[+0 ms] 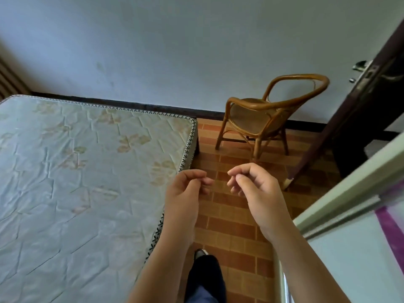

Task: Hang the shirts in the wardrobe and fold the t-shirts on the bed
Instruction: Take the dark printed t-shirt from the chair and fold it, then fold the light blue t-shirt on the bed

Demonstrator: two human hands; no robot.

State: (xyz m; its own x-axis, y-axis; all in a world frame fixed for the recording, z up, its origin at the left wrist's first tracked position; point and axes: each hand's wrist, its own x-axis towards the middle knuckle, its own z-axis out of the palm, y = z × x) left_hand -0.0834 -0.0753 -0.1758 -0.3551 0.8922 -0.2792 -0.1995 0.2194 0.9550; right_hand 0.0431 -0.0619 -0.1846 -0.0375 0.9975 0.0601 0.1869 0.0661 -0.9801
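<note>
Bed [76, 171] fills the left half of the view: bare quilted mattress, pale with faded floral print, surface creased. Black-and-white stitched trim [188, 147] runs round its edge. Its far corner sits near the wall, with a dark bed leg showing under that corner.

Left hand [185, 193] is raised over the mattress's right edge. Fingers loosely curled toward the thumb, nothing in them. Right hand [255, 189] is at the same height over the floor, just beside the left but apart from it. Same relaxed curl, also empty. Both forearms are bare.

Floor [231, 217] is orange-brown tile in a brick pattern. Wall [196, 51] is plain pale paint with a few faint marks, and a dark skirting board [131, 104] runs along its base.

Rattan chair [258, 119] stands on the tile by the wall, right of the bed corner and well apart from it. It has a curved hoop back and its seat is bare.

Dark wooden door [360, 101] stands ajar at the right, metal handle [361, 64] on its edge.

Pale green frame [349, 193] cuts in at lower right, with a light panel below it and a purple strip [389, 228]. Cannot tell whether that is the wardrobe.

Dark trouser leg [205, 278] and shoe toe [200, 253] are on the tile between bed and frame.
</note>
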